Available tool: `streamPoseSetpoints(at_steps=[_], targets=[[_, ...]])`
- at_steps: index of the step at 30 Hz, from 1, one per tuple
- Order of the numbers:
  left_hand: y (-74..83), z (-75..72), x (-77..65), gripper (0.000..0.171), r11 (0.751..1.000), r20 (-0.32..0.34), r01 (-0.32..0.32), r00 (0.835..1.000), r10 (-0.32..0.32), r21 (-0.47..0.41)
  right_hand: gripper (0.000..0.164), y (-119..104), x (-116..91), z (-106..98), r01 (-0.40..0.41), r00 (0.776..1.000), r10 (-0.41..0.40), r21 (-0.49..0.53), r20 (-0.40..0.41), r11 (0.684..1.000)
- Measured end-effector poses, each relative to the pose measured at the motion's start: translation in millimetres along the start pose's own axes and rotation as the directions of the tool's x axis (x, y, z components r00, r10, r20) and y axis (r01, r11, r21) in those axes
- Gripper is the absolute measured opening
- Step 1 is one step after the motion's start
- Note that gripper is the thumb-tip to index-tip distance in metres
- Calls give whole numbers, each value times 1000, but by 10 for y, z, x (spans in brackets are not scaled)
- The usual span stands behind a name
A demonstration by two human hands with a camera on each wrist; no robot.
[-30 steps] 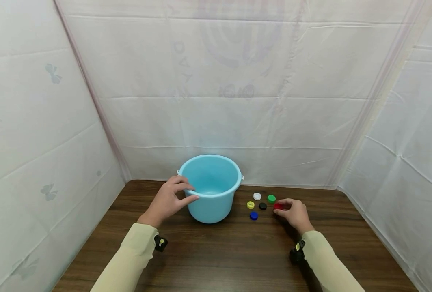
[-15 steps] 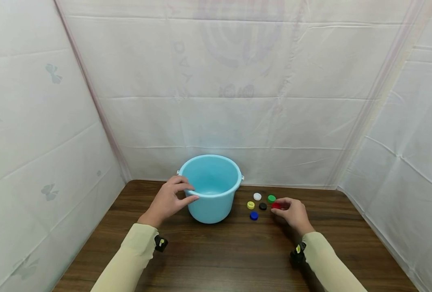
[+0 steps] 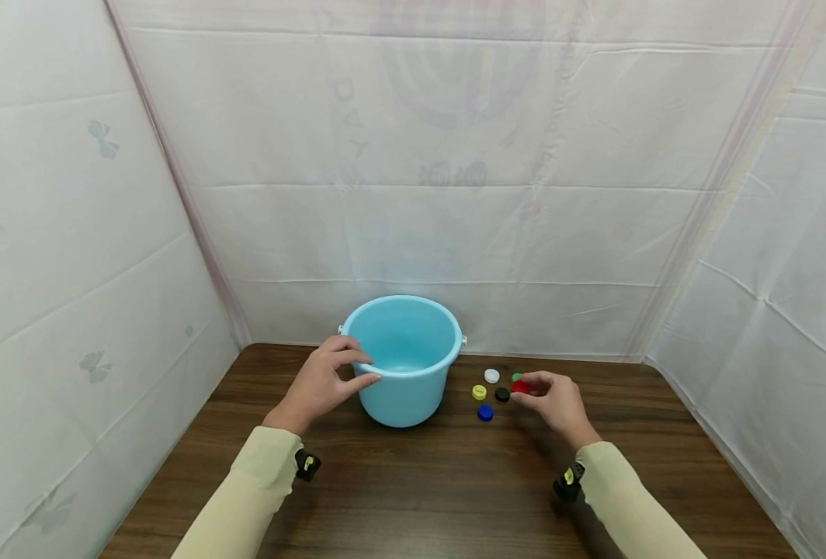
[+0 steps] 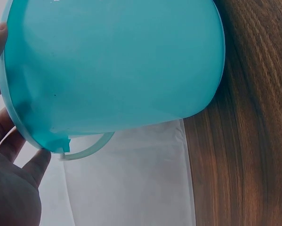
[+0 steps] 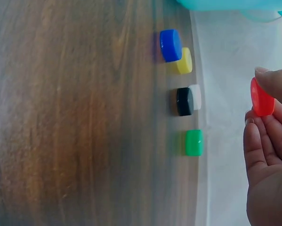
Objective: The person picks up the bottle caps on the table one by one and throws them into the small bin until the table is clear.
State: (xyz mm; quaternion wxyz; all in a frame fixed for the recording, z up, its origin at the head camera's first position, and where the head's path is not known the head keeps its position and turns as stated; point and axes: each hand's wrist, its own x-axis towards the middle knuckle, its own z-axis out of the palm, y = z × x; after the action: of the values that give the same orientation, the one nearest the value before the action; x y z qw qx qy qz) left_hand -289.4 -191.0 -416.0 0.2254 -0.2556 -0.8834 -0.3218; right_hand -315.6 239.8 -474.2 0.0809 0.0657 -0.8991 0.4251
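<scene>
A light-blue bucket (image 3: 402, 400) stands upright on the table, its mouth facing up. My left hand (image 3: 318, 387) holds its near-left rim between thumb and fingers; the left wrist view shows the fingers (image 4: 11, 143) along that rim. Raised off the table, a red bottle cap (image 5: 262, 98) is pinched between thumb and fingers of my right hand (image 3: 556, 404). Below and left of that hand lie a black cap (image 3: 501, 394), a blue cap (image 3: 486, 412), a yellow cap (image 3: 479, 393) and a white cap (image 3: 492, 376). A green cap (image 3: 517, 377) is partly hidden behind the red one.
The dark wooden table (image 3: 413, 497) extends in front of the bucket and caps. Pale cloth sheets (image 3: 455, 233) hang close behind the bucket and on both sides. A white handle (image 4: 91, 149) hangs from the bucket's side.
My right hand has lifted the red cap from the table and moved it slightly left, now overlapping the green cap in view. My left hand and the bucket stay put.
</scene>
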Motion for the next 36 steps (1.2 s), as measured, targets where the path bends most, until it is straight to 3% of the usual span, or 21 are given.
streamPoseSetpoints(at_steps=[36], targets=[[23, -19, -17, 20, 1000, 11, 11, 1000, -11, -4, 41, -537, 5, -73, 64, 998, -67, 113, 21, 991]])
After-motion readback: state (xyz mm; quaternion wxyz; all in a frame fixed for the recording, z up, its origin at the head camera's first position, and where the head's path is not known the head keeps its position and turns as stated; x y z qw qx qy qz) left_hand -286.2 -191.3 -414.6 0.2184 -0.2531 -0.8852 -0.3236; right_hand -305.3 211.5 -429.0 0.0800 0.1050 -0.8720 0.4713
